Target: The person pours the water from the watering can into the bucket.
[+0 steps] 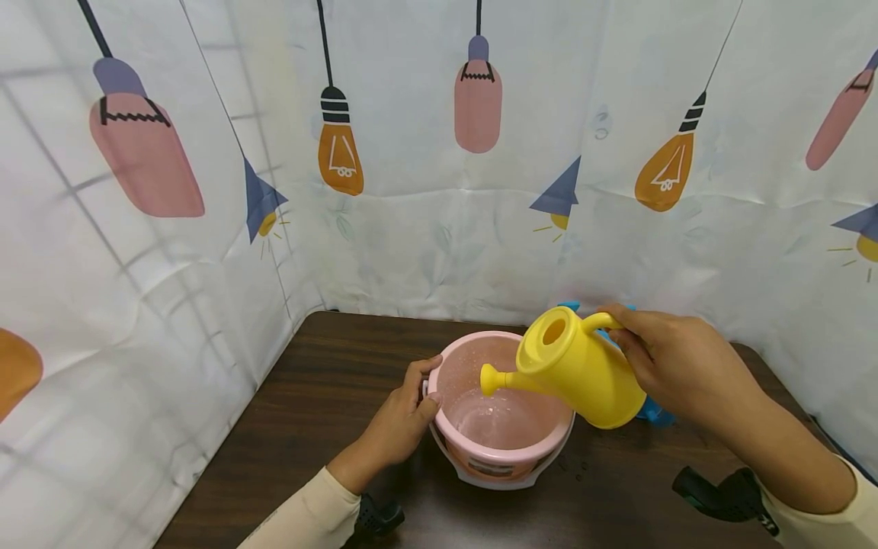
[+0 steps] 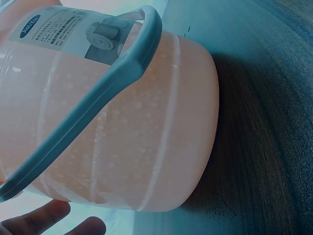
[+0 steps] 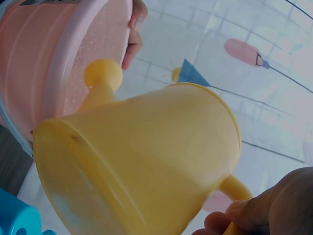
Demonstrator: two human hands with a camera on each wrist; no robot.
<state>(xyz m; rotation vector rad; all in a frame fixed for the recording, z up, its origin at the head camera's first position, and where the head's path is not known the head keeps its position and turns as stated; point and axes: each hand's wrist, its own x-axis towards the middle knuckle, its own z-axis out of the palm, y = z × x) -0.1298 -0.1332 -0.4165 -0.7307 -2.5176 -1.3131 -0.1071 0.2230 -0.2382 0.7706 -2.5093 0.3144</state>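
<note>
A yellow watering can (image 1: 583, 374) tilts over the right side of a pink bucket (image 1: 504, 455), its round spout head above the opening. My right hand (image 1: 686, 366) grips the can's handle, also seen in the right wrist view, where the can (image 3: 146, 152) fills the middle. Inside the bucket, droplets cling to the wall and ripples show at the bottom. My left hand (image 1: 401, 419) holds the bucket's left rim, with fingertips over the edge. In the left wrist view, the bucket's handle (image 2: 98, 98) hangs down across its side, below a printed label.
A blue plastic object (image 1: 655, 412) stands behind the watering can, mostly hidden; part of it shows in the right wrist view. The dark wooden table (image 1: 329, 366) is backed by a white curtain (image 1: 411, 252) with printed lamps. Small wet spots lie right of the bucket.
</note>
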